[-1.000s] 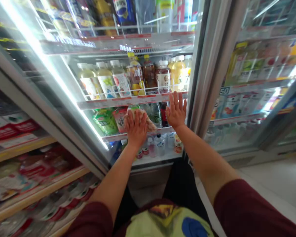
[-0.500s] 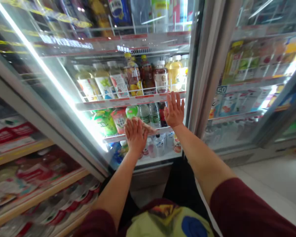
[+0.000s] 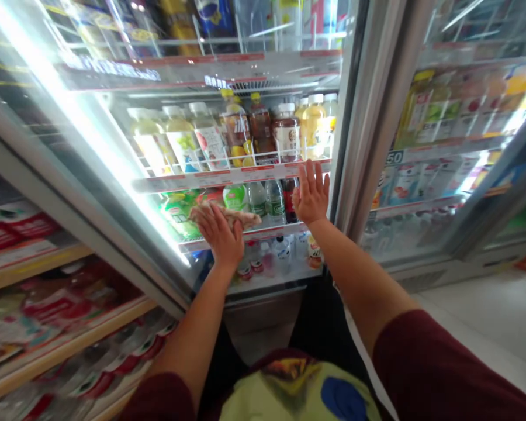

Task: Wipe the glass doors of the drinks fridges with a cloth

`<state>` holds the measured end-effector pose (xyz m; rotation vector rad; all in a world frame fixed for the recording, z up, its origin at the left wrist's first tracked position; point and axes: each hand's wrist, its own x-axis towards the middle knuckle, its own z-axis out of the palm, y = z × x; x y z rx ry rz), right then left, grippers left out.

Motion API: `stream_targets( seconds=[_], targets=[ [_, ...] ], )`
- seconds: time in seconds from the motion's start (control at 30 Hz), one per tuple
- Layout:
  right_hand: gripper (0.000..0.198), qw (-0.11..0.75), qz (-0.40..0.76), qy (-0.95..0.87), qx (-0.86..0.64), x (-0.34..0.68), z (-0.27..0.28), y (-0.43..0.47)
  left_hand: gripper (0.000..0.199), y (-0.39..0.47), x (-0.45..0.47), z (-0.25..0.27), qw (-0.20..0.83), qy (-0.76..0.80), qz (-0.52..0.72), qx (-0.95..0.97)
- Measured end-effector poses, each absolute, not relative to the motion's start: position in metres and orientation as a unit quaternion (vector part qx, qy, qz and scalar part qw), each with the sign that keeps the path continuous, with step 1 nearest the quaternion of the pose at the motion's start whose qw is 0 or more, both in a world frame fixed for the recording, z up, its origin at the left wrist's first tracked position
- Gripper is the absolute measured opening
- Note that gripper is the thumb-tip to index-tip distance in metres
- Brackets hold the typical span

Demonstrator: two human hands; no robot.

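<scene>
My left hand (image 3: 222,241) presses a crumpled, pale brownish cloth (image 3: 247,219) against the glass door (image 3: 280,279) of a lit drinks fridge. The cloth sticks out past the fingers on both sides. Higher and to the right, my right hand (image 3: 311,197) lies flat on the same glass with its fingers stretched out, holding nothing. Behind the glass, bottled drinks (image 3: 210,140) stand in rows on the shelves; the hands and cloth cover part of the lower rows.
Wooden shelves (image 3: 70,333) with packaged goods run along the left side. A metal door frame (image 3: 368,134) borders the glass on the right, with another glass-fronted fridge section (image 3: 425,228) beyond it. Pale floor tiles (image 3: 486,327) show at the lower right.
My left hand has slid left across the glass with the cloth, which now shows more to the right of the fingers. My right hand has stayed in nearly the same place.
</scene>
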<state>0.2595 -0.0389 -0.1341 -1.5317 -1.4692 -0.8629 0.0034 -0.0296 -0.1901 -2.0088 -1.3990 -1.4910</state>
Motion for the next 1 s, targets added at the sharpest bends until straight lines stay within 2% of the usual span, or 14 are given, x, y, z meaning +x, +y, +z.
stream_targets(
  seconds=[0.13, 0.3, 0.37, 0.47, 0.57, 0.63, 0.83, 1.0],
  targets=[
    [0.064, 0.401, -0.347, -0.578, -0.620, 0.259, -0.134, -0.039, 0.081, -0.022, -0.007, -0.172, 0.140, -0.480, -0.539, -0.679],
    [0.064, 0.397, -0.342, -0.581, -0.623, 0.258, -0.132, -0.042, 0.079, -0.034, -0.020, -0.233, 0.121, -0.508, -0.498, -0.692],
    [0.064, 0.384, -0.334, -0.582, -0.634, 0.258, -0.132, -0.043, 0.079, -0.031, -0.030, -0.242, 0.122, -0.510, -0.501, -0.688],
    [0.065, 0.378, -0.326, -0.582, -0.642, 0.258, -0.132, -0.043, 0.081, -0.016, -0.051, -0.217, 0.127, -0.503, -0.538, -0.665],
    [0.065, 0.407, -0.331, -0.583, -0.620, 0.259, -0.133, -0.042, 0.081, -0.002, -0.071, -0.186, 0.127, -0.503, -0.588, -0.621],
    [0.064, 0.421, -0.337, -0.583, -0.608, 0.259, -0.134, -0.041, 0.082, -0.001, -0.078, -0.185, 0.114, -0.514, -0.601, -0.601],
    [0.064, 0.422, -0.356, -0.577, -0.602, 0.260, -0.137, -0.038, 0.085, -0.016, -0.082, -0.231, 0.083, -0.543, -0.568, -0.612],
    [0.064, 0.423, -0.340, -0.583, -0.605, 0.259, -0.136, -0.040, 0.083, 0.002, -0.098, -0.181, 0.124, -0.539, -0.594, -0.584]
  ],
)
